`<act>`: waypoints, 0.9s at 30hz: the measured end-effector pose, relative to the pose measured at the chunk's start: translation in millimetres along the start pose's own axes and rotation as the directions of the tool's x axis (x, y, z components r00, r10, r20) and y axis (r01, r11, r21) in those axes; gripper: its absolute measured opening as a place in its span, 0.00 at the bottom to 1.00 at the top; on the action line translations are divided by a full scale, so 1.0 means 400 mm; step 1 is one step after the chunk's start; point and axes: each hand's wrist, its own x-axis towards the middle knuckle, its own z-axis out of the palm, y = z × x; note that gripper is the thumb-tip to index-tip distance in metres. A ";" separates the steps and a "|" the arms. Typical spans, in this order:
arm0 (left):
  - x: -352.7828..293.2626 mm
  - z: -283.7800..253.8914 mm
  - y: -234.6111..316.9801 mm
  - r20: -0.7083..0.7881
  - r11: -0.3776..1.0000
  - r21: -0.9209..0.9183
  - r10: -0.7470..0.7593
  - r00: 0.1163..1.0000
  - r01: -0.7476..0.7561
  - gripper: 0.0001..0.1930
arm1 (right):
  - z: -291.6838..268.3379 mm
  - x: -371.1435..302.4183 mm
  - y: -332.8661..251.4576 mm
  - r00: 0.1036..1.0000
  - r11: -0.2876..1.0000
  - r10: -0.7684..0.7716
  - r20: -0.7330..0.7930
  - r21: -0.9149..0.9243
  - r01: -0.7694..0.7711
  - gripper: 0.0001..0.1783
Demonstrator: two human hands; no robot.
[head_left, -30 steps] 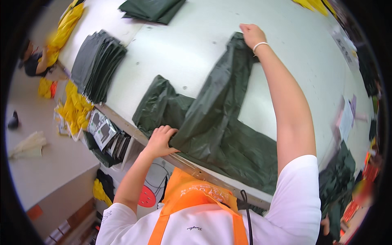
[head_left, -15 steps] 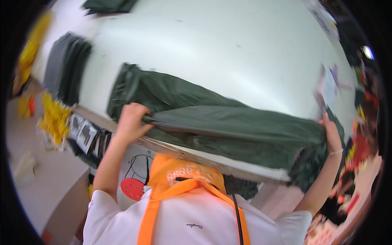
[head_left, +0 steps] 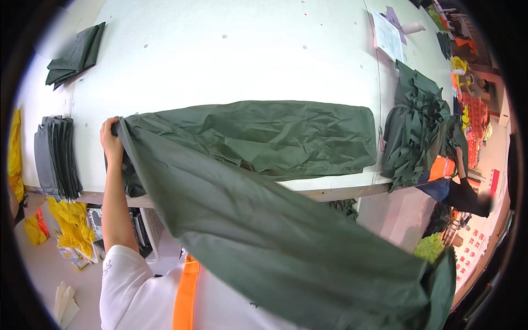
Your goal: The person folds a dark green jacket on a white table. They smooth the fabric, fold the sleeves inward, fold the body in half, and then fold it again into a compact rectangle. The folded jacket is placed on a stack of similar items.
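My left hand (head_left: 112, 144) is closed on the left end of dark green trousers (head_left: 214, 203), at the upper corner of the fabric. One long part of the green cloth lies fairly flat and wrinkled along the near side of the white table (head_left: 264, 60). Another part is lifted off and stretches down to the right, across my chest and over the table's front edge. My right hand and forearm do not show; the raised cloth covers that area.
Folded grey-green pieces (head_left: 55, 157) stand stacked at the table's left. A folded dark green piece (head_left: 80, 55) lies farther back. To the right are a heap of green cloth (head_left: 415, 124) and a paper sheet (head_left: 388, 36). Yellow cloth (head_left: 71, 225) hangs below left. A person's arm (head_left: 465, 195) shows far right.
One long part of the trousers has been pulled up off the table toward me, down to the right. My left hand has moved left, still gripping. My right hand has gone out of sight.
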 end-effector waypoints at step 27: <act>-0.141 0.115 0.292 0.446 0.903 0.354 0.066 0.893 -0.243 0.47 | 0.848 0.074 0.465 0.756 0.883 0.010 0.655 -0.360 0.300 0.14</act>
